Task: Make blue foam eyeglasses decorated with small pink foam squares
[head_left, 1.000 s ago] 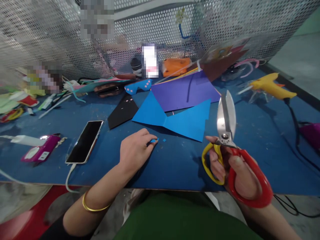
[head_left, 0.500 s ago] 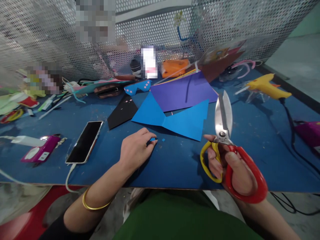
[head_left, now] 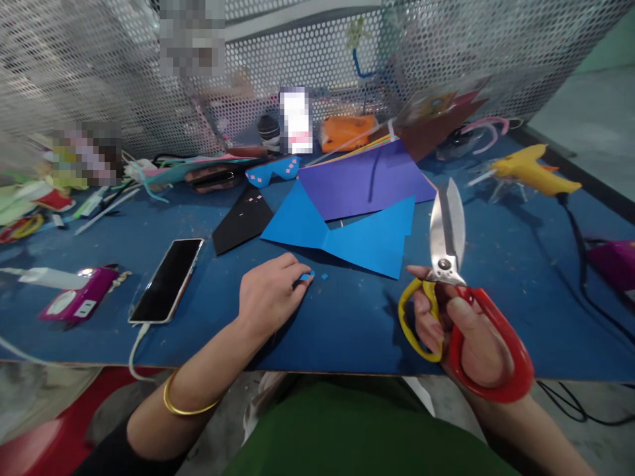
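Observation:
My left hand (head_left: pixel 272 291) rests on the blue table, its thumb and fingers pinched on a small piece of blue paper (head_left: pixel 305 277). Just right of the fingertips lies a tiny blue paper square (head_left: pixel 325 276). My right hand (head_left: pixel 466 324) grips scissors (head_left: pixel 446 231) with one red and one yellow handle, blades pointing up and away, slightly apart. A folded sheet of blue paper (head_left: pixel 367 244) lies beyond my left hand. Behind it are a blue paper eye mask (head_left: pixel 272 172) with pink squares, a black paper piece (head_left: pixel 243 223) and purple sheets (head_left: pixel 367 182).
On the left lie a phone (head_left: pixel 167 281) on a cable and a magenta device (head_left: pixel 77 296). A yellow glue gun (head_left: pixel 536 170) with a black cord sits at right. Perforated mesh (head_left: pixel 278 53) rises behind the table, with an orange packet (head_left: pixel 348 132) before it.
Almost nothing differs. The scissors in my right hand have shifted very slightly to the right, while my left hand stays in place with its pinch.

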Action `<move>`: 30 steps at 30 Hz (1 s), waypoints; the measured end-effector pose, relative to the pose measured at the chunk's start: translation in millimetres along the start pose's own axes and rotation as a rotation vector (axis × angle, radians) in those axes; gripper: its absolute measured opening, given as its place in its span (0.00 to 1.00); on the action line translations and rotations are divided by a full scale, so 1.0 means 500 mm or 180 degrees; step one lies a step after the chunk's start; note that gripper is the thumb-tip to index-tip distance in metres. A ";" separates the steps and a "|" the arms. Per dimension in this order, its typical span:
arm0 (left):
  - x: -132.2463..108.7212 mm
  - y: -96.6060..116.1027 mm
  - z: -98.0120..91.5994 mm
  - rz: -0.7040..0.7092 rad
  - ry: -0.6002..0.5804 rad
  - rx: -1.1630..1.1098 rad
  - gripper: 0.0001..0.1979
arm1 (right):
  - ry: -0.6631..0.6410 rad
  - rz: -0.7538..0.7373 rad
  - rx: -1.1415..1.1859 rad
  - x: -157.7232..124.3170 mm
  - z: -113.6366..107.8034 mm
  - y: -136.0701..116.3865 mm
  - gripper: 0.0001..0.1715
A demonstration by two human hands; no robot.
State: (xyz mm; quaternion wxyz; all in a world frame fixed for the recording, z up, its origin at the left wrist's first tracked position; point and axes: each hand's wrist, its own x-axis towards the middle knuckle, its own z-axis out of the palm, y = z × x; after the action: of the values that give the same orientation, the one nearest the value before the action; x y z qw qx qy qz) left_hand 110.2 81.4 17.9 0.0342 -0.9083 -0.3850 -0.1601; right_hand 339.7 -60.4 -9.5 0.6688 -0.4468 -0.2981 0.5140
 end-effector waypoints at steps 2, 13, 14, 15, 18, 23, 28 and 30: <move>-0.001 0.000 0.001 0.0061 -0.0039 0.0023 0.09 | 0.0013 -0.0020 0.0021 -0.001 0.001 -0.001 0.23; 0.007 0.002 0.004 -0.0552 -0.0172 -0.0727 0.10 | 0.0148 -0.0006 0.0061 0.001 0.010 -0.006 0.22; 0.009 0.001 0.001 -0.0698 -0.0176 -0.0921 0.10 | 0.0130 0.0002 0.0054 0.001 0.010 -0.006 0.22; 0.010 0.001 -0.003 -0.0839 -0.0197 -0.1142 0.09 | 0.0114 -0.0001 0.0045 0.001 0.010 -0.007 0.22; 0.010 0.000 -0.016 -0.1215 -0.0352 -0.1892 0.09 | 0.0100 0.0009 0.0006 0.001 0.010 -0.008 0.21; 0.001 0.001 -0.025 -0.1717 -0.0535 -0.2830 0.12 | 0.0248 0.0109 0.0014 0.003 0.011 -0.009 0.21; -0.005 -0.003 -0.028 -0.1967 -0.0574 -0.3213 0.10 | 0.0209 0.0081 -0.0056 0.006 0.012 -0.013 0.22; -0.007 -0.008 -0.031 -0.2012 -0.0561 -0.3264 0.09 | 0.0242 0.0064 -0.0066 0.008 0.014 -0.014 0.21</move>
State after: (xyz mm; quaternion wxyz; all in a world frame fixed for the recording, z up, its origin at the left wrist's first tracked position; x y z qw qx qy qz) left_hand 101.3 79.0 31.2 -0.4888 -0.6605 -0.5113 -0.2518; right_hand 337.9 -55.1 -0.2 0.6698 -0.4759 -0.2733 0.5002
